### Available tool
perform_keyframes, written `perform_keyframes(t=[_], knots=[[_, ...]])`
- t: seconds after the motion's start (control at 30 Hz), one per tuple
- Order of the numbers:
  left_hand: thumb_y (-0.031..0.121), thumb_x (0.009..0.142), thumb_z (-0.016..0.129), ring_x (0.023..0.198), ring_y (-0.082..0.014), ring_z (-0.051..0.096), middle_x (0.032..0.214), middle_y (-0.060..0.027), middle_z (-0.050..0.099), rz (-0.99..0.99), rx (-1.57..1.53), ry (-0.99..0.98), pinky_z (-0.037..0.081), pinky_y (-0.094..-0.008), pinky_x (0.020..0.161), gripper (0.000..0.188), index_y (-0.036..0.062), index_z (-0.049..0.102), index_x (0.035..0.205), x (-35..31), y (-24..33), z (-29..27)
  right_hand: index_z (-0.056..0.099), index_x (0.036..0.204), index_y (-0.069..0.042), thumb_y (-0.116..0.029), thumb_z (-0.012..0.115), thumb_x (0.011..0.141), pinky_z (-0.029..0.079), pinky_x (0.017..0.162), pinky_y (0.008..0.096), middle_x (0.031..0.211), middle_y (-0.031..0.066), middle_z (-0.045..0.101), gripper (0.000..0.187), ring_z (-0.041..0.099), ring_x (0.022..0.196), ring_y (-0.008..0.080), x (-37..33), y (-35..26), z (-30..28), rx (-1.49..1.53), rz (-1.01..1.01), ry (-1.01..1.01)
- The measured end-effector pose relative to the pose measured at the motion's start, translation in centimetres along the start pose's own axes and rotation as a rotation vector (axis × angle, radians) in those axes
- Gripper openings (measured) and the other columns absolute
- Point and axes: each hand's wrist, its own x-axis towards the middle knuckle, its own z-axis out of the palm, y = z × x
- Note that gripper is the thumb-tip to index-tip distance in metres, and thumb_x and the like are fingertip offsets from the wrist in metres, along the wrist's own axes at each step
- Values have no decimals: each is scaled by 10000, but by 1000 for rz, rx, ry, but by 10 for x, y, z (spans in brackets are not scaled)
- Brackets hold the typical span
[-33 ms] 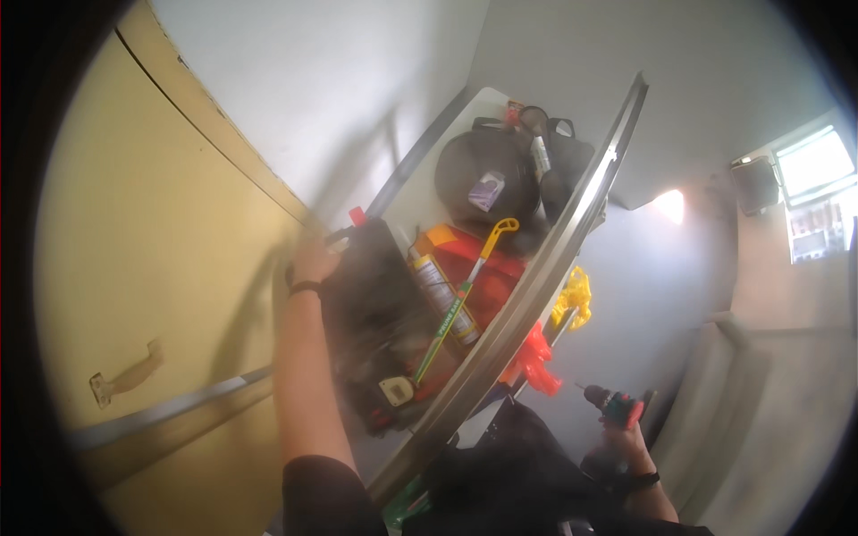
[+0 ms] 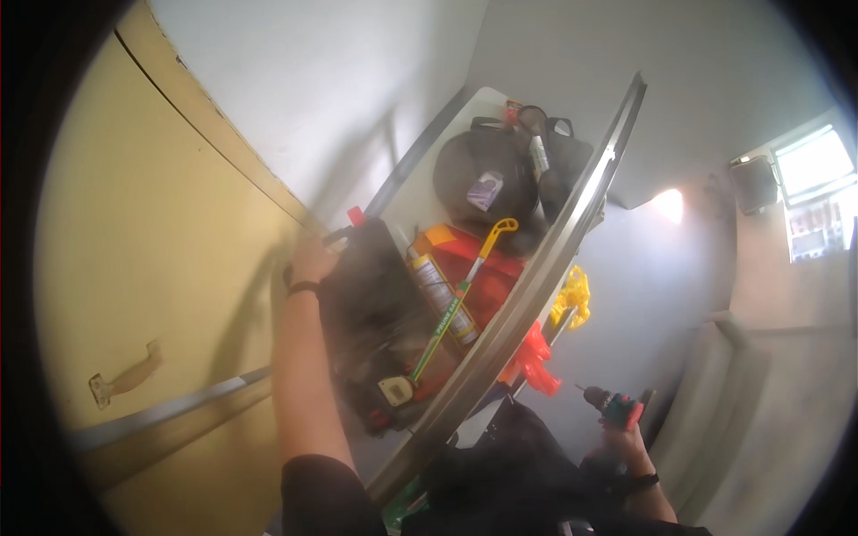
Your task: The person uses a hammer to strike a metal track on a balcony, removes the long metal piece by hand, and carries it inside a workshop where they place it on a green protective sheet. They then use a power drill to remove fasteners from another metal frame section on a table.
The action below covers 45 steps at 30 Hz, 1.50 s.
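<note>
My right hand (image 2: 626, 439) is closed round the grip of a cordless drill (image 2: 619, 407), dark green and red, its bit pointing up and left. At the left, my left hand (image 2: 313, 260) is against the upper left edge of a black case (image 2: 371, 277), close to its dark handle; its fingers are blurred and partly hidden. Beside the case lie a pruning saw (image 2: 450, 317) with a yellow hooked handle, a white and yellow canister (image 2: 442, 299) and a tape measure (image 2: 396, 390). An orange-red bag or cloth (image 2: 483, 268) spreads beneath the saw and canister.
A long metal-edged panel (image 2: 536, 313) slants up between my arms. Behind the tools sits a round black bag (image 2: 478, 174) with a small purple and white box (image 2: 485, 191) on it. Red (image 2: 536, 362) and yellow plastic bags (image 2: 575, 295) hang right of the panel. A yellow door (image 2: 161, 268) stands left.
</note>
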Motion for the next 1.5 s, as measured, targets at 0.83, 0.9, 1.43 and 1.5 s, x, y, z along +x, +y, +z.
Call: perform_keyframes(t=[0.83,0.9,1.43,1.5], knots=[[142,835,727,1080,-404,625,1114,-145,659,-59,-181,134,492,-527,901,384,9,626,1181,-455,56,114,600,1040,46,2,621,738,464,486,297,775,69,568,306,563,535,177,145,-31,-3,-130,-364,-352],[190,902,713,949,-356,673,1022,-140,684,-114,-257,221,548,-428,758,348,-8,615,1171,-442,53,108,600,1034,49,7,620,743,463,483,299,765,70,568,295,562,529,179,149,-19,-1,-121,-351,-381],[393,972,658,801,-222,666,943,-105,659,-1100,-1746,196,574,-311,632,399,7,603,1058,-357,31,184,601,992,48,11,620,748,458,471,301,695,73,563,248,565,507,183,143,-1,-27,204,10,-317],[385,967,667,788,-207,651,922,-89,645,-1067,-1686,214,560,-286,610,379,15,612,1031,-356,21,194,600,994,48,9,619,748,460,474,301,700,73,565,250,563,507,183,148,5,-33,198,-1,-327]])
